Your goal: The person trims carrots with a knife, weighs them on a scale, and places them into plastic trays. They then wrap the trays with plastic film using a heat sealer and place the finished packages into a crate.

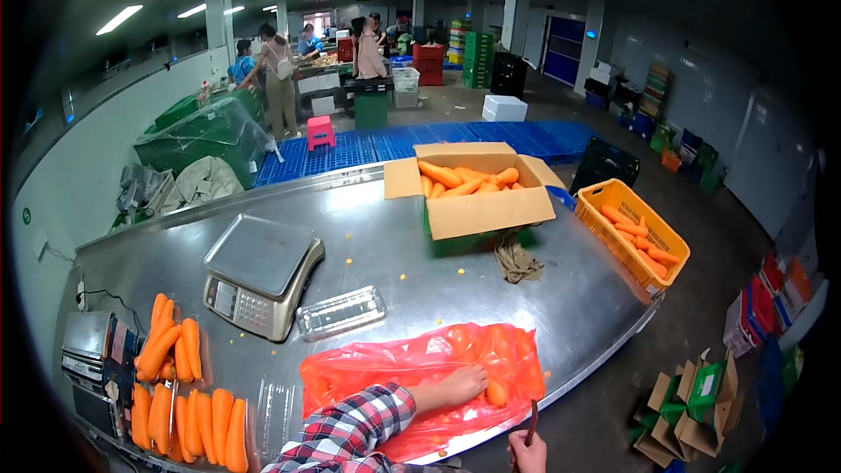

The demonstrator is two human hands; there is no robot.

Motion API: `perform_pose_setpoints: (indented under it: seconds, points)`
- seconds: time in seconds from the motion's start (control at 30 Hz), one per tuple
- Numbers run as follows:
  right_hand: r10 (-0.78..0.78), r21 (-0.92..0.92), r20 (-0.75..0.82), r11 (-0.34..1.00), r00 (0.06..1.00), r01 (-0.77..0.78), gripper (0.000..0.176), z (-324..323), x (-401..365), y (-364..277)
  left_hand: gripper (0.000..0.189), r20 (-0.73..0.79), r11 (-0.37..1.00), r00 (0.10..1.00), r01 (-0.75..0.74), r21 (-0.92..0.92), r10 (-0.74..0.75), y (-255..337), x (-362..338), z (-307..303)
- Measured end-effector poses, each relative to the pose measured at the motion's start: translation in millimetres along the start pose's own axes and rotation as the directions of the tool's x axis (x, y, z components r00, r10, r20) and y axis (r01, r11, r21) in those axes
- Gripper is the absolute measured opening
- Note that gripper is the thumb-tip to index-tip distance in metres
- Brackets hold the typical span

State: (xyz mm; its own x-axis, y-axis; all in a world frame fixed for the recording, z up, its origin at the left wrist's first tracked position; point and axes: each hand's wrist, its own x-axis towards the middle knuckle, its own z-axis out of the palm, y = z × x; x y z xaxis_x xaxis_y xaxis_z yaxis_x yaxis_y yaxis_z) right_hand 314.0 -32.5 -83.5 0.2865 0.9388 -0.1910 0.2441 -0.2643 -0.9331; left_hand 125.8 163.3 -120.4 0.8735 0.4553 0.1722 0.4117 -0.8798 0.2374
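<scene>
A red plastic bag (377, 366) lies spread on the steel table, with orange pieces showing in and through it. My left hand (464, 383), in a plaid sleeve, reaches over the bag with its fingers curled down; what they grip is hidden. Just right of those fingers sits an orange carrot piece (497, 393). By the table's front edge, my right hand (527, 453) is closed around a thin dark tool (533, 419) pointing upward, perhaps a knife. Beyond the bag is a clear plastic tray (342, 312).
A scale (263, 276) stands left of centre. Packed carrots (188, 420) lie front left. At the back are an open carton (491, 215) of carrots and a brown cloth (519, 261). A yellow crate (613, 236) stands at the right edge. Several people work farther off.
</scene>
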Motion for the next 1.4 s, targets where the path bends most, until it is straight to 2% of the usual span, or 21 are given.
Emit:
perform_pose_setpoints:
  seconds: [0.07,0.17,0.27,0.37,0.47,0.57,0.6,0.67,0.7,0.73,0.77,0.8,0.83,0.87,0.9,0.97,1.07,1.17,1.2,1.3,1.4]
  points:
    - [0.035,0.048,-0.006,0.998,0.999,-0.034,0.012,-3.4,5.1,2.3,0.017,-0.048,0.998,0.999,0.008,0.055,-0.005,-3.2,-1.2,-0.9]
    - [0.064,0.085,0.019,0.994,0.998,-0.065,0.01,-4.9,19.9,21.4,0.019,0.036,0.967,0.999,-0.036,0.253,0.028,-11.6,-6.9,-6.4]
    - [0.125,0.176,0.055,0.975,0.991,-0.132,0.01,-1.7,27.8,17.5,0.021,0.084,0.914,0.988,-0.149,0.378,0.127,-21.5,-18.8,-5.1]
    - [0.183,0.167,0.09,0.966,0.979,-0.196,0.012,-0.7,31.0,6.3,0.024,0.096,0.909,0.986,-0.163,0.383,0.136,-32.6,-23.7,-3.3]
    - [0.189,0.226,0.121,0.951,0.974,-0.212,0.013,1.5,28.5,-7.8,0.027,0.251,0.921,0.948,-0.265,0.285,0.196,-50.5,-16.9,-6.1]
    - [0.201,0.211,0.112,0.952,0.973,-0.221,0.014,4.9,23.8,-10.0,0.03,0.152,0.959,0.965,-0.237,0.155,0.214,-55.6,-18.2,-25.6]
    - [0.156,0.228,0.093,0.958,0.983,-0.174,0.014,7.0,21.0,-9.1,0.033,0.005,0.975,0.976,-0.217,0.049,0.217,-54.6,-23.3,-32.4]
    - [0.103,0.236,0.046,0.965,0.994,-0.111,0.014,13.2,16.3,-9.4,0.034,0.028,0.958,0.994,0.107,-0.265,-0.103,-24.3,-31.0,-72.2]
    - [0.112,0.293,0.078,0.947,0.991,-0.13,0.017,13.4,13.0,-18.6,0.035,0.09,0.871,0.963,0.269,-0.41,-0.255,-9.7,-36.7,-89.4]
    - [0.101,0.338,0.149,0.93,0.984,-0.147,0.014,13.3,16.1,-30.6,0.036,-0.077,0.787,0.921,0.28,-0.55,-0.381,0.6,-46.4,-94.7]
    - [0.104,0.252,0.163,0.957,0.981,-0.144,0.017,14.4,14.9,-39.0,0.038,-0.195,0.681,0.832,0.264,-0.683,-0.519,10.4,-58.0,-94.7]
    - [0.098,0.273,0.172,0.952,0.98,-0.143,0.025,17.1,12.8,-44.3,0.039,-0.119,0.312,0.763,0.113,-0.943,-0.635,14.4,-67.6,-90.8]
    - [0.084,0.228,0.17,0.966,0.982,-0.122,0.028,21.4,12.2,-48.8,0.038,-0.019,0.133,0.66,0.123,-0.983,-0.751,19.4,-78.1,-99.4]
    - [0.122,0.238,0.22,0.955,0.968,-0.175,0.027,23.3,9.9,-55.3,0.036,0.041,-0.123,0.652,-0.081,-0.989,-0.757,29.8,-90.0,-106.6]
    - [0.12,0.123,0.233,0.981,0.965,-0.152,0.022,25.9,10.6,-57.9,0.036,0.09,-0.343,0.631,-0.292,-0.893,-0.77,35.2,-99.3,-110.7]
    - [-0.021,0.178,0.298,0.983,0.954,-0.034,0.022,39.0,8.7,-73.6,0.036,0.213,-0.546,0.591,-0.468,-0.695,-0.778,41.7,-120.1,-103.3]
    - [-0.277,-0.011,0.385,0.952,0.88,0.305,0.031,59.5,8.9,-88.1,0.038,0.247,-0.533,0.5,-0.583,-0.613,-0.83,59.0,-140.1,-96.7]
    - [-0.555,-0.112,0.367,0.771,0.747,0.627,0.035,84.8,10.1,-95.9,0.039,0.271,-0.505,0.429,-0.677,-0.535,-0.862,75.0,-155.8,-92.0]
    - [-0.517,-0.181,0.441,0.749,0.733,0.637,0.045,86.3,8.1,-111.8,0.04,0.282,-0.499,0.412,-0.701,-0.509,-0.866,78.8,-160.2,-90.9]
    - [-0.695,-0.212,0.407,0.559,0.593,0.801,0.051,102.8,8.5,-124.6,0.042,0.329,-0.43,0.297,-0.763,-0.482,-0.896,89.8,-168.5,-93.0]
    - [-0.762,-0.188,0.383,0.489,0.522,0.852,0.054,118.1,12.0,-125.8,0.043,0.276,-0.381,0.273,-0.777,-0.501,-0.921,97.8,-177.1,-95.1]
